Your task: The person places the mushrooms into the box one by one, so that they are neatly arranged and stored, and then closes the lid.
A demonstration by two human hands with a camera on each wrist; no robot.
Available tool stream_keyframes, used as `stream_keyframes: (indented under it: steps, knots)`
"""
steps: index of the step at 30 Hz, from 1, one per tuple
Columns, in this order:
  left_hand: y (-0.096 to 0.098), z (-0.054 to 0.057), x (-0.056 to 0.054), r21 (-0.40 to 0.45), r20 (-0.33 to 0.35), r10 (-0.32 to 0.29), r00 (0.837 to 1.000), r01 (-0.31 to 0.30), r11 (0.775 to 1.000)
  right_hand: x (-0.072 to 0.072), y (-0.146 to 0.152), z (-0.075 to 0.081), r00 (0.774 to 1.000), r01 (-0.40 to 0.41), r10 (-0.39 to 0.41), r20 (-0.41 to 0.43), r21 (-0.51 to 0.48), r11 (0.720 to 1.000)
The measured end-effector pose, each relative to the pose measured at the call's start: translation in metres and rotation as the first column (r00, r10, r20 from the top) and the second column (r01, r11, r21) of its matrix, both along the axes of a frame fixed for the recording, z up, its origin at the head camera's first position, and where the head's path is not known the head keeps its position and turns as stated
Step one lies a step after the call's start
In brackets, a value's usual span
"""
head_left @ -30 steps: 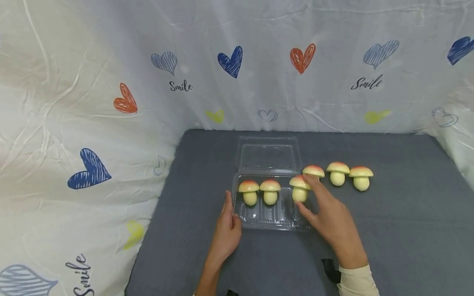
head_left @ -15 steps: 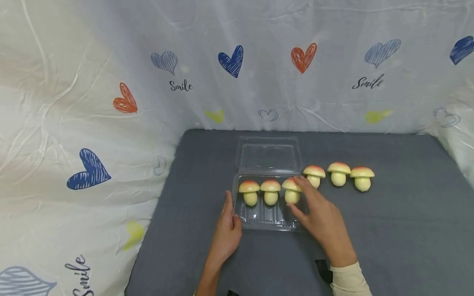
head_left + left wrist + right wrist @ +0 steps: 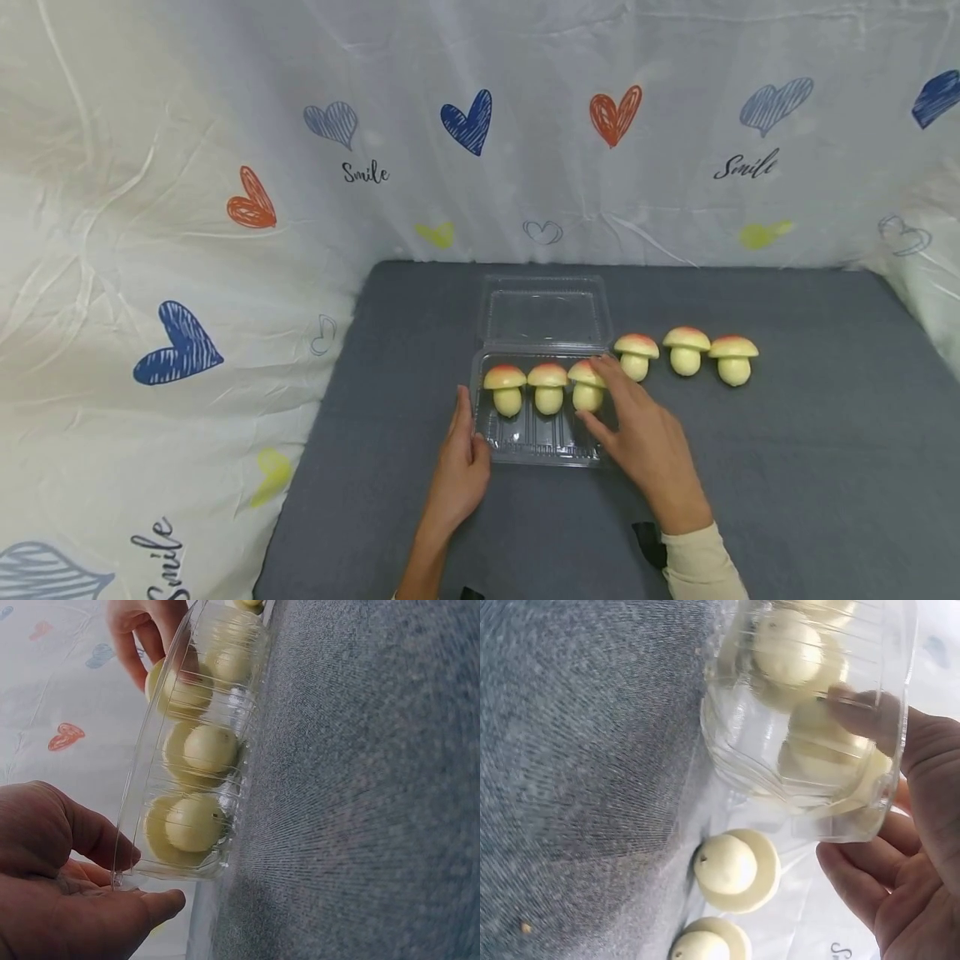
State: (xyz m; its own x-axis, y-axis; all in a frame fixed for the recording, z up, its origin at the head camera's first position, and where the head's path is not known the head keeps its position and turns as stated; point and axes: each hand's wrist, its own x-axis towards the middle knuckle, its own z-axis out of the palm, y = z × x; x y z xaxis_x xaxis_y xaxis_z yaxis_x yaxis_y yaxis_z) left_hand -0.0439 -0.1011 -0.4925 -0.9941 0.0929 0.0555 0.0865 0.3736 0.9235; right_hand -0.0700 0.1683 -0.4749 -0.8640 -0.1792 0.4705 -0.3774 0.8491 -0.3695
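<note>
A clear plastic clamshell container (image 3: 536,454) lies on the dark cloth with its lid (image 3: 545,312) folded back. My left hand (image 3: 457,475) holds its left edge, thumb and fingers either side of the rim in the left wrist view. Two mushrooms with red-tinged yellow caps, a left one (image 3: 507,402) and a middle one (image 3: 548,400), sit side by side inside. Thumb and fingers of my right hand (image 3: 651,446) pinch a third mushroom (image 3: 587,398) beside them, within the container. The right wrist view shows my thumb (image 3: 862,712) through the clear wall, against that mushroom.
On the cloth (image 3: 825,483) right of the container stand three more mushrooms: a near one (image 3: 634,364), a middle one (image 3: 686,358) and a far right one (image 3: 733,371). A white curtain (image 3: 540,192) printed with hearts hangs behind and to the left.
My right hand has moved left with its mushroom, from the container's right part to close beside the middle mushroom. My left hand has stayed at the edge.
</note>
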Motion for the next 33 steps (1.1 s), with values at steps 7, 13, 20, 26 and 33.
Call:
stream_keyframes:
  steps: [7,13,20,26,33]
  knots:
    - [-0.001,0.0,0.0,-0.02,-0.003,-0.001,1.0,0.001,1.0,0.0,-0.003,0.0,1.0,0.011,-0.011,0.013,0.001,1.0]
    - [-0.001,0.001,0.001,-0.026,-0.003,0.003,1.0,-0.003,1.0,-0.001,-0.005,-0.002,0.999,0.037,-0.037,0.0,0.011,0.999]
    - [-0.002,0.001,0.0,-0.019,0.001,-0.001,1.0,0.001,1.0,-0.003,-0.008,-0.005,0.998,0.058,-0.058,-0.009,0.004,0.998]
    - [-0.001,0.001,0.0,-0.015,0.007,-0.006,1.0,0.006,1.0,-0.006,-0.008,-0.009,0.996,0.082,-0.082,-0.021,0.009,0.997]
    - [0.0,0.0,-0.001,-0.01,0.0,-0.001,1.0,0.001,1.0,-0.009,-0.008,-0.013,0.995,0.089,-0.087,-0.045,0.036,0.995]
